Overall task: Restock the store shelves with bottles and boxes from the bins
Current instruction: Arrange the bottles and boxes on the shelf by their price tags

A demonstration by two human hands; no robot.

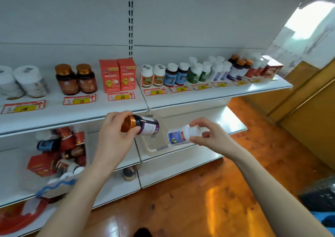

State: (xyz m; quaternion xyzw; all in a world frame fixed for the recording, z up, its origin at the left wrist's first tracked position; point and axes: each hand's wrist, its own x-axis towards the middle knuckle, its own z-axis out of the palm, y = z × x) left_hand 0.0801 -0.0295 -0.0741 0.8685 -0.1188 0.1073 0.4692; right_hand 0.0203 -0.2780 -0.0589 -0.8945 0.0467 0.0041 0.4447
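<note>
White bottle (178, 135), cap hidden in curled right grip (208, 137); dark bottle (146, 126) in curled left grip (116, 133); clear bin (152, 147) half-hidden behind.

White shelves (235, 94) stand on a glossy orange floor (199, 200); bright light (308, 25) upper right.

Leftmost white jar (8, 84) cropped; bin contents (61, 151) blurred.

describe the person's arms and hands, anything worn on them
The left hand and right hand are bare: no gloves, rings, watch or bracelet visible. The left forearm and right forearm are uncovered down to the frame edge, so no sleeves show.
</note>
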